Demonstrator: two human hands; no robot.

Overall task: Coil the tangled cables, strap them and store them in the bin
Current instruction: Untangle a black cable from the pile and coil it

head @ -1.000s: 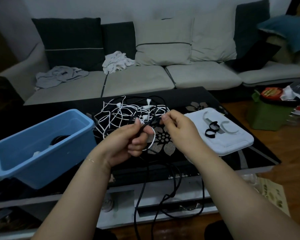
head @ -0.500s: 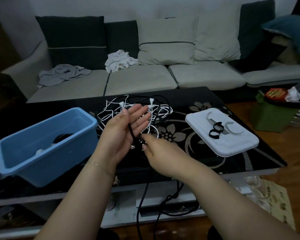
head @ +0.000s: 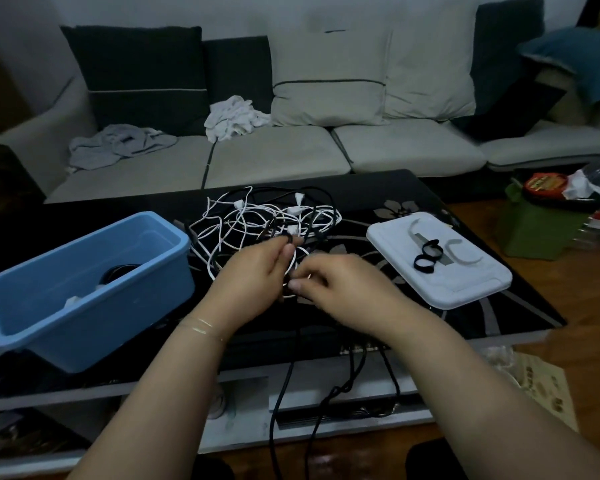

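Just cable (head: 284,382) over table edge (head: 326,370)

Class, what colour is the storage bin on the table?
Light blue: the bin shows clearly in the head view, the only view.

The black glass table (head: 378,192) carries three things — blue bin (head: 94,306), tangled cables (head: 243,220), white lid (head: 465,289).

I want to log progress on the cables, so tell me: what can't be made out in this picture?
Head view only:
- Blue bin: its near wall hides most of the contents; only a dark coil and something white show.
- Black cable: its lower end runs off the bottom edge.
- Right hand: motion blur and curled fingers hide its grip.
- Left hand: its back hides the palm.
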